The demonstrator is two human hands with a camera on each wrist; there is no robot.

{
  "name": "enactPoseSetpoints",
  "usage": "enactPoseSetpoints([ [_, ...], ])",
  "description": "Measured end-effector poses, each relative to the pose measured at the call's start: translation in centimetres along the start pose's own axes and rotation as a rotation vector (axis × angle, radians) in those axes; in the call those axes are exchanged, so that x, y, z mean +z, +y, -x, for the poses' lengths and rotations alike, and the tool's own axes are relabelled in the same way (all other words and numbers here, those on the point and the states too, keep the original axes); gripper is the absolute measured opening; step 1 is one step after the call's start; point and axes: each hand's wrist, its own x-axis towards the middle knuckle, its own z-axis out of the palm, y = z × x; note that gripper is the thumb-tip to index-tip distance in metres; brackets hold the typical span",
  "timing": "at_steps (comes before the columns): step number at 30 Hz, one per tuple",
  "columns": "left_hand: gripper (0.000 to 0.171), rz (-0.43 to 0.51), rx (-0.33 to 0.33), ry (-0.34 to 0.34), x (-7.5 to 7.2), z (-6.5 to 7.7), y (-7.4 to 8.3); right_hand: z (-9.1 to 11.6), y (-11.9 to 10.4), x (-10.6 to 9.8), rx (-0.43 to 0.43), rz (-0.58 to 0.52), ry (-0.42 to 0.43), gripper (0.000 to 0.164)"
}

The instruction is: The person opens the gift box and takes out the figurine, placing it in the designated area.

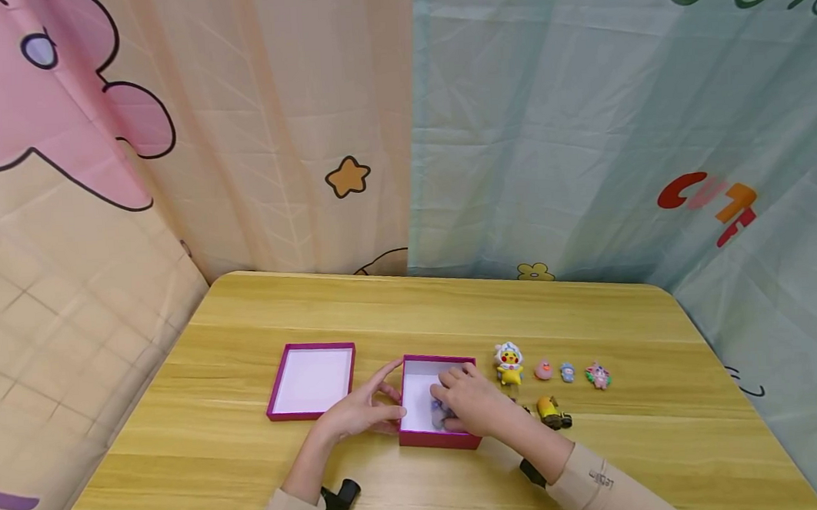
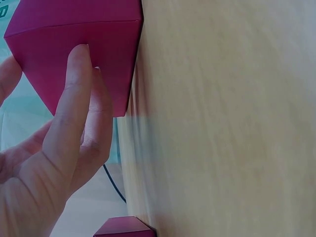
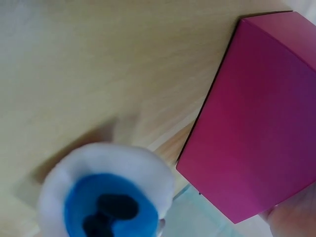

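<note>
The magenta box base [image 1: 437,440], white inside, sits uncovered on the table between both hands. My left hand [image 1: 363,408] is at its left side; in the left wrist view, extended fingers [image 2: 78,84] touch the magenta box wall [image 2: 44,54]. My right hand [image 1: 473,396] reaches over the right wall into the box, its fingers bent around a small grey-blue figurine [image 1: 438,415]. Part of that figurine is hidden by the hand. In the right wrist view the hand is mostly out of sight beyond the box wall [image 3: 256,118].
Left of the box lies the magenta-edged lid [image 1: 314,379], white inside up. To the right stand a yellow figurine with white hood [image 1: 509,365], a pink duck [image 1: 542,370], a small blue figurine [image 1: 567,372], a pink-green figurine [image 1: 598,376] and a yellow-and-dark figurine [image 1: 550,411].
</note>
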Motion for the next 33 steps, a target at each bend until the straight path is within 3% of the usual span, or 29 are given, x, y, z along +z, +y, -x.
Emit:
enactPoseSetpoints([
  [9,0.079,-0.014,-0.003,0.009,0.0,0.0,0.0,0.1,0.1,0.3,0.050,-0.044,0.110,0.039],
  [20,0.079,-0.028,-0.005,0.011,0.0,0.0,0.0,0.3,0.5,-0.1,0.100,-0.094,0.177,0.036],
  [33,0.080,-0.020,-0.007,0.011,0.1,0.0,0.1,1.7,1.8,-3.3,0.161,-0.139,0.241,0.038],
])
